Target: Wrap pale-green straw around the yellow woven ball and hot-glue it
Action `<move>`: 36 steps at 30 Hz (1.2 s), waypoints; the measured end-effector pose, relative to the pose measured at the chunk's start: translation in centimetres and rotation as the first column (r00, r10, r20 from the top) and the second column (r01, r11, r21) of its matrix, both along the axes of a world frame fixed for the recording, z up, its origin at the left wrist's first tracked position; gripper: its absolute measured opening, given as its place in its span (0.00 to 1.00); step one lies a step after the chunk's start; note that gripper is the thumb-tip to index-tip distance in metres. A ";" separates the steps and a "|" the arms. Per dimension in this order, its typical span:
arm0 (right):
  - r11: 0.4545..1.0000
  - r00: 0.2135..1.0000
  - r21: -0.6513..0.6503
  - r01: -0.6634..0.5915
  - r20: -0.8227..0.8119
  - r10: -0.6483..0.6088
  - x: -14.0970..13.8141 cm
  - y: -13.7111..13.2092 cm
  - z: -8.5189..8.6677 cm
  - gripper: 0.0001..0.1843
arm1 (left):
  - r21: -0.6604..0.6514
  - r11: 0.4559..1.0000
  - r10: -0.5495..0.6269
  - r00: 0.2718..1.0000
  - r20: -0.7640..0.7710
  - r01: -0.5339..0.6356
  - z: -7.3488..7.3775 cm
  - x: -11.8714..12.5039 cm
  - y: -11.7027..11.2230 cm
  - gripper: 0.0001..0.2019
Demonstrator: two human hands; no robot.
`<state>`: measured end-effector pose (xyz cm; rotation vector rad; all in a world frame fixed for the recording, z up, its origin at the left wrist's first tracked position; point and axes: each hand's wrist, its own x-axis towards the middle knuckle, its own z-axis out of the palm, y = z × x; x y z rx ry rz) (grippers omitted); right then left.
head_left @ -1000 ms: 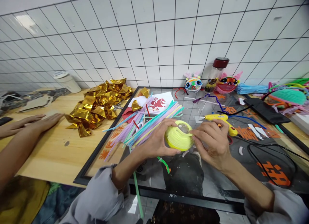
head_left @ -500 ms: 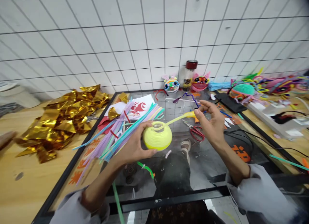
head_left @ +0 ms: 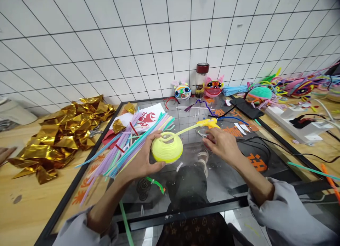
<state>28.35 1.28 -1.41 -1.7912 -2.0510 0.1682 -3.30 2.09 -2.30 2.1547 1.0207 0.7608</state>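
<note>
My left hand [head_left: 140,157] is wrapped round the side of a yellow dome [head_left: 167,152] wound from fuzzy pipe cleaner. A loose end of the yellow pipe cleaner [head_left: 186,129] sticks out from its top to the right, near a yellow glue gun [head_left: 208,123] lying on the glass. My right hand [head_left: 223,143] is down on the table with its fingers closed at the handles of a pair of scissors [head_left: 201,133]. Only the metal tips show clearly; the hand covers most of the red handles.
A bundle of pastel pipe cleaners [head_left: 132,143] lies beside my left hand. Gold foil [head_left: 63,132] is heaped at left, with another person's hand [head_left: 5,154] at the edge. Two decorated heads [head_left: 182,92] flank a lidded jar [head_left: 201,81]. A power strip [head_left: 294,125] sits at right.
My right hand has let go of the yellow pipe cleaner's loose end and moved down onto the scissors. The left hand still holds the yellow dome. The view has shifted slightly.
</note>
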 end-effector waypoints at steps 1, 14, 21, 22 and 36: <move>0.996 0.990 0.000 -0.094 -0.102 0.094 -0.6 -0.1 0.1 0.17 | 0.009 1.000 -0.003 1.000 -0.013 0.003 0.2 0.0 0.0 0.37; 0.978 0.980 0.077 -0.193 -0.036 0.196 -3.9 1.0 0.6 0.22 | -0.010 0.977 0.213 0.970 0.116 -0.213 0.3 3.3 -0.9 0.39; 0.918 0.872 -0.147 0.369 0.397 -0.287 1.3 5.8 0.8 0.30 | -0.267 0.961 0.147 0.957 0.248 -0.079 1.3 4.2 0.9 0.42; 0.913 0.869 -0.157 0.378 0.401 -0.291 1.6 6.2 0.4 0.29 | -0.268 0.961 0.145 0.957 0.249 -0.076 1.2 4.2 1.1 0.43; 0.956 0.941 0.109 0.272 -0.237 -0.241 0.9 4.1 1.2 0.23 | -0.379 0.925 0.182 0.881 0.436 -0.004 -0.4 3.3 1.4 0.46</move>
